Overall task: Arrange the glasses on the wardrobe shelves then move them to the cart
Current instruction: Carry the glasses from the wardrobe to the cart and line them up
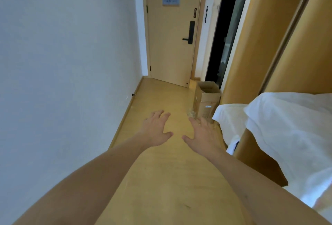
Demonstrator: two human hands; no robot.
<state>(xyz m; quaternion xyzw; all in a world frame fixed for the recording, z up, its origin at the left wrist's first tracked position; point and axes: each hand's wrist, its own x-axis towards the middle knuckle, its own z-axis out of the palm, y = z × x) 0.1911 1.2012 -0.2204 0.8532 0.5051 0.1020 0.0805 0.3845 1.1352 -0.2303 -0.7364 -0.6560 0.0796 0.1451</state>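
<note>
Door ahead; cardboard box right, before wardrobe.

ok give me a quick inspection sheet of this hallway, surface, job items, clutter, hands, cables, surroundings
surface: light wooden floor, bare where it shows
job's things: no glasses or cart clearly seen; something small and clear lies on the floor by the box, too blurred to name
clutter: open cardboard box on the floor by the right wall; white cloth draped over something on the right
grippers: left hand and right hand held out over the floor, fingers spread, holding nothing
cables: nothing seen
surroundings: closed door with black handle ahead, white wall left, wooden panels right
</note>
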